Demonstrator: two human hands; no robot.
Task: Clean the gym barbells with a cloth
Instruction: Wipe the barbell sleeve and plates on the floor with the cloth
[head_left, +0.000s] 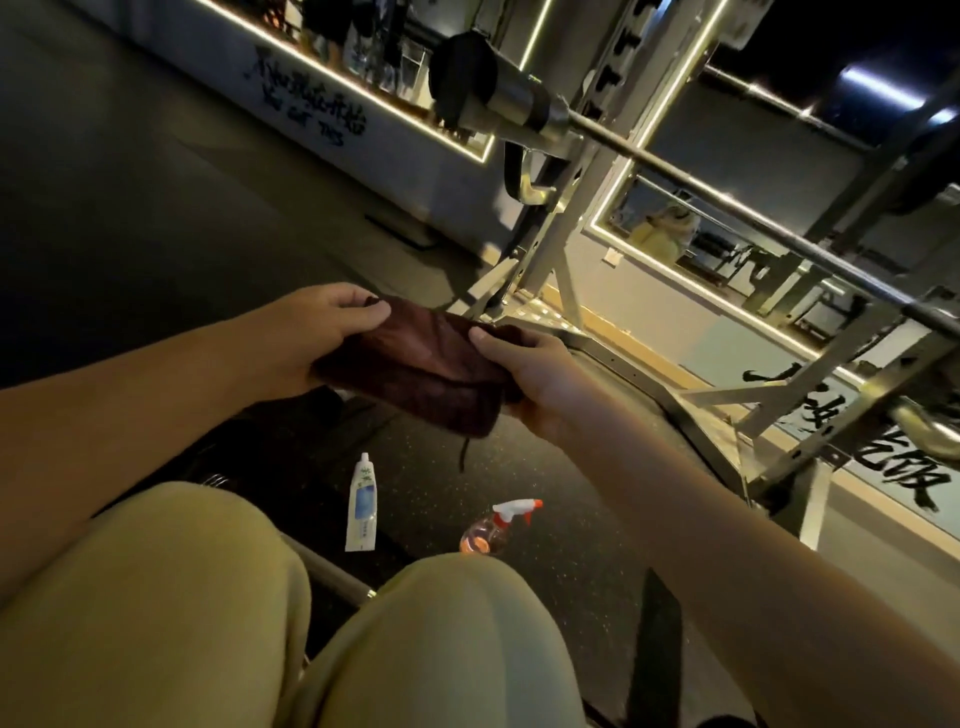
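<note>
Right now both the left hand (317, 332) and right hand (530, 379) grip the dark cloth (421, 374), folding it, with the racked barbell (675, 166) apparently not yet wiped.

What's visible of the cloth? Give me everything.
The cloth is dark maroon, soft and ribbed-looking, bunched into a loose fold. Both hands hold it above the floor: the left hand pinches one upper corner, the right hand grips the opposite edge. A thin strand dangles from its lower edge. It touches nothing else.
</note>
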